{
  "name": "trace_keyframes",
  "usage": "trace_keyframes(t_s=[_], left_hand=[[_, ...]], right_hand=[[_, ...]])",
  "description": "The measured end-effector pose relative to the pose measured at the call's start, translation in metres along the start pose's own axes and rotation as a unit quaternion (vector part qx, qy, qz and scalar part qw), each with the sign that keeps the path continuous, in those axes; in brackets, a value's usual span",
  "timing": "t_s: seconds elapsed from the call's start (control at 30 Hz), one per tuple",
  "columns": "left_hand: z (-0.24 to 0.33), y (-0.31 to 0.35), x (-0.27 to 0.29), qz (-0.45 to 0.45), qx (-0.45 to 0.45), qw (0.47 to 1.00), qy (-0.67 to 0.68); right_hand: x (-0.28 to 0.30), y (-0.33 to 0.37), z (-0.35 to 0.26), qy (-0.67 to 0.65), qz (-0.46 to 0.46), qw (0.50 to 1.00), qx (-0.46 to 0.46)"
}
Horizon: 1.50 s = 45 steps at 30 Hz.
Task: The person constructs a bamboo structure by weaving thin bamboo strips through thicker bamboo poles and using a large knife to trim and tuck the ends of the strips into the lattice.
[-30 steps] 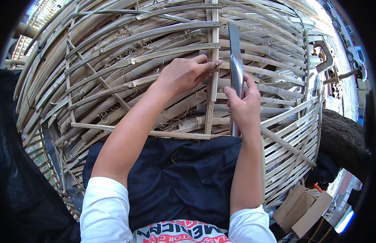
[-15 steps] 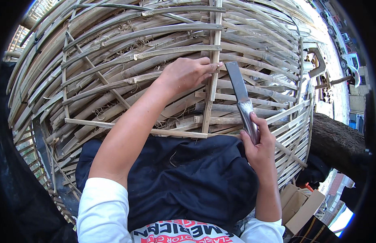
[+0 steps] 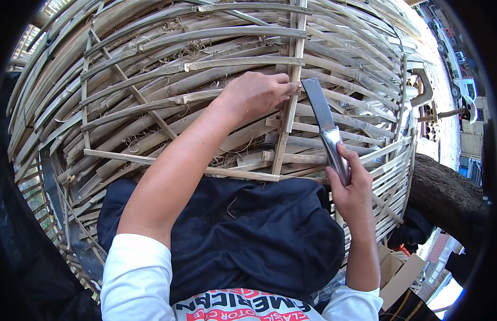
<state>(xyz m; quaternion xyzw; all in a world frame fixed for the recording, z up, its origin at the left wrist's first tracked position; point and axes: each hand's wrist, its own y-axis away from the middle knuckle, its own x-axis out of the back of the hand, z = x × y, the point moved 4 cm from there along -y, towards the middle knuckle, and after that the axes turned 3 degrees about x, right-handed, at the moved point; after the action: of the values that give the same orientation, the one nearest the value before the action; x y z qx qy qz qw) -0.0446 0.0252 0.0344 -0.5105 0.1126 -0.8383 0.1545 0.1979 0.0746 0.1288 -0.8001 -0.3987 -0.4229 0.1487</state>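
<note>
A bamboo lattice frame of thin slats (image 3: pixel 232 61) tied across upright strips lies in front of me. My left hand (image 3: pixel 259 93) is closed, with thumb and fingers pinched around a bamboo slat (image 3: pixel 189 99) where it meets the middle upright strip (image 3: pixel 296 51). The slat's end is mostly hidden by the fingers. In my right hand (image 3: pixel 353 184) is a square-ended steel knife (image 3: pixel 319 106) with a rolled metal handle, gripped low. Its flat blade points up and a little left, the tip close beside my left fingertips.
Split bamboo poles (image 3: pixel 125 131) are heaped under the lattice. Dark cloth (image 3: pixel 248 230) covers my lap. A thick log (image 3: pixel 444 182) and an opened cardboard box (image 3: pixel 398 273) are on the right. A parked vehicle (image 3: pixel 465 88) stands farther off.
The lattice and both hands appear slightly farther right in the view. The knife stays in my right hand, and its tip remains near my left fingers.
</note>
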Motion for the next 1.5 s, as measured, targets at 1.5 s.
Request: trace_keyframes(t_s=[1.5], left_hand=[[-0.005, 0.001, -0.004, 0.002, -0.012, 1.000, 0.014]], right_hand=[[0.002, -0.007, -0.005, 0.035, -0.066, 0.997, -0.025]])
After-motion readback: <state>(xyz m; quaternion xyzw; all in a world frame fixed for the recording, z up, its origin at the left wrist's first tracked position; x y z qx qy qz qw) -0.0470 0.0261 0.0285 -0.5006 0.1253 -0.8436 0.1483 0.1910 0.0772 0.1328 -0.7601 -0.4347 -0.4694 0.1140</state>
